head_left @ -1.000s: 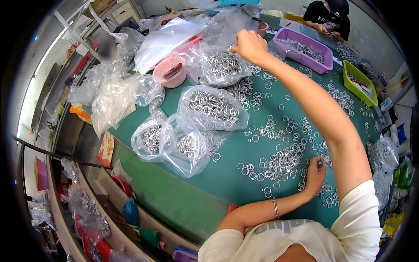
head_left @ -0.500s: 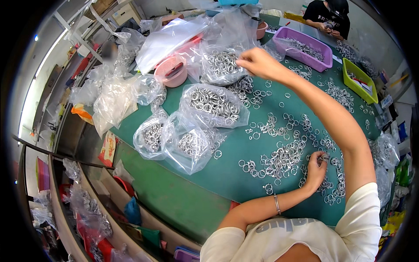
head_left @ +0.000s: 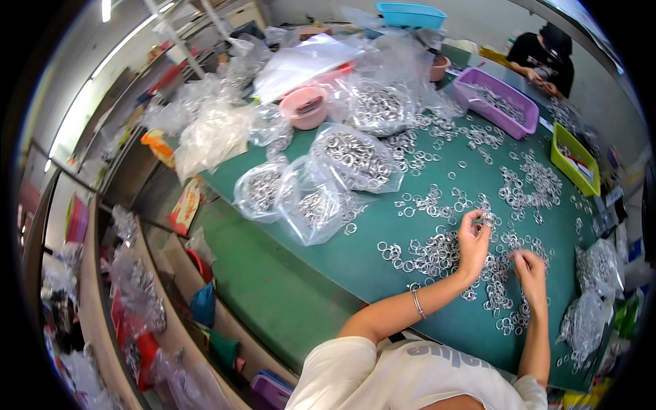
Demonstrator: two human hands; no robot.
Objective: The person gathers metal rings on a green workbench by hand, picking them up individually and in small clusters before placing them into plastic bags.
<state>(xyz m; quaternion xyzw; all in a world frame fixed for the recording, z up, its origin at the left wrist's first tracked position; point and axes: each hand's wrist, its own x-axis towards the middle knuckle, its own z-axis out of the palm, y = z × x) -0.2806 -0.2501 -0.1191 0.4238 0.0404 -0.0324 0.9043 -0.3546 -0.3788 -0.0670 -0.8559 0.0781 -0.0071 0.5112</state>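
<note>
My left hand, with a bangle on its wrist, is raised over the table and closed around a small bunch of silvery metal rings at its fingertips. Just to the right, my right hand is low over the loose rings, thumb and fingers pinched together. Whatever is in that pinch is too small to make out. Under and around both hands spreads a heap of loose metal rings on the green tabletop.
Clear plastic bags of rings crowd the left-centre, beside a pink basket. A purple bin and a lime-green basket stand far right. Bagged rings lie at the right edge. Across the table, a person works.
My right hand has come back from the far bag of rings to the near heap. My left hand has risen slightly leftward with rings in it. The whole view has shifted.
</note>
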